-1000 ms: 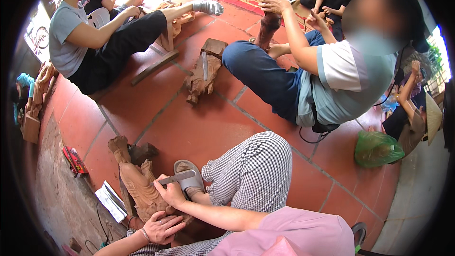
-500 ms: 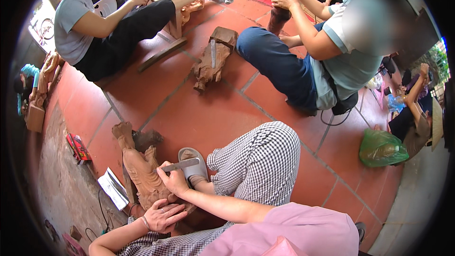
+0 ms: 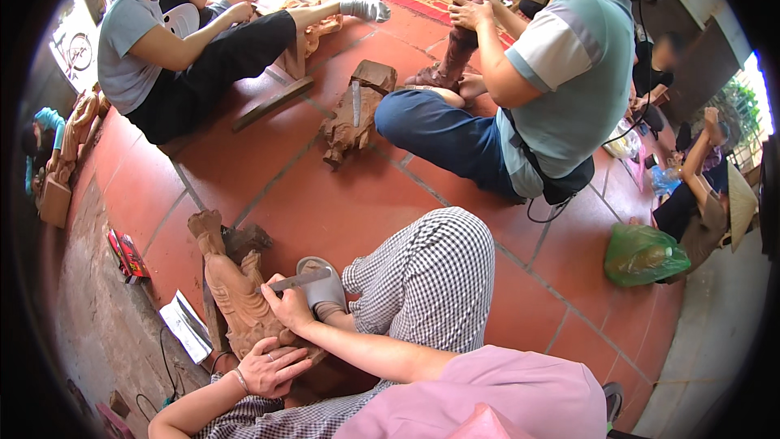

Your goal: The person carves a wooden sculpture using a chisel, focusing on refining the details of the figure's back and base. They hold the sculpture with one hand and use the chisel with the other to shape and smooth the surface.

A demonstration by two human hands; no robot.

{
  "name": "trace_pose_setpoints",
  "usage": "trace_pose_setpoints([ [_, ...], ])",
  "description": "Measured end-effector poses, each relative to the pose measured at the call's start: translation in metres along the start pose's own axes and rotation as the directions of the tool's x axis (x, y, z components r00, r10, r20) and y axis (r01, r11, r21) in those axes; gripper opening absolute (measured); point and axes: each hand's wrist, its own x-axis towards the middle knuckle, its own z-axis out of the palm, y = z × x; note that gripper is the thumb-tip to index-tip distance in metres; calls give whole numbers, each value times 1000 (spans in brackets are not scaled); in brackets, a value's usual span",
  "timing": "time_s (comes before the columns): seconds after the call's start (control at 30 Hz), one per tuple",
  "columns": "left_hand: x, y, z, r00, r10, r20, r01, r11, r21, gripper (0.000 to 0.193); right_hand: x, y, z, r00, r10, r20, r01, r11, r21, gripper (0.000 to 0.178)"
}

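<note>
A carved wooden statue of a robed figure lies tilted across my lap and the floor at the lower left. My left hand rests on its near end with the fingers stretched out and slightly spread. My right hand is closed on a flat grey metal file, whose free end points to the right, over my sandal. The right fingertips are against the side of the statue. Where the file meets the wood is hidden behind the hand.
Another carving with a metal tool on it lies on the red tiles ahead. A person sits close at the right and another at the left. A green plastic bag, a white paper and a red box are around me.
The view has shifted slightly. My right hand and the file have tilted a little on the statue; my left hand stays on it. The person at the right sits more upright.
</note>
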Motion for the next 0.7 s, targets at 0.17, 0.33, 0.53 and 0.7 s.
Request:
trace_pose_setpoints([
  [0.17, 4, 0, -4, 1000, -2, 15, 2, 1000, -4, 73, 4, 5, -2, 999, 27, 19, -27, 1000, 3, 24],
  [0.33, 3, 4, -7, 1000, -24, 9, 24, 1000, 11, 72, 8, 4, -1, 1000, -7, 15, 7, 1000, -6, 25],
  [0.53, 1, 3, -2, 1000, -19, -2, 19, 1000, 6, 73, 4, -2, -3, 1000, 13, 20, -13, 1000, -18, 25],
  [0.7, 2, 1, -4, 1000, -21, 8, 21, 1000, -5, 75, 6, 0, -2, 1000, -30, -4, 30, 999, -13, 24],
])
